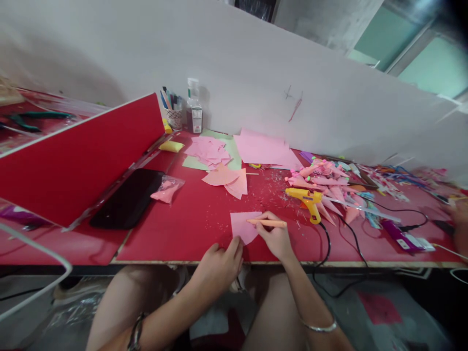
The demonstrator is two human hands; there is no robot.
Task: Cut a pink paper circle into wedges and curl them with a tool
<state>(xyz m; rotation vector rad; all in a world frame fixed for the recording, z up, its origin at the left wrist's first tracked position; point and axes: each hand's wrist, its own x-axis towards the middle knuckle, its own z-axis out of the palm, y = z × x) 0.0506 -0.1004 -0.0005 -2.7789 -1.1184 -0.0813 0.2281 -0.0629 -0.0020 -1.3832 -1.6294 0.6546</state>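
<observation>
A small pink paper piece [242,226] lies on the red table near its front edge. My left hand [222,261] rests at the paper's lower edge, fingers together on it; whether it pinches the paper is hard to tell. Wrapped round an orange pen [272,223], my right hand [275,238] is on the paper's right side, with the pen's tip over the paper. Behind the paper lie cut peach pieces [237,184] and a pile of pink scraps [209,152].
A yellow glue gun [309,200] with a black cord lies at the right, beside a heap of pink cones [329,178]. A black phone [127,199] and a red upright panel [87,156] are at the left. Another person's hand [459,214] shows at the far right.
</observation>
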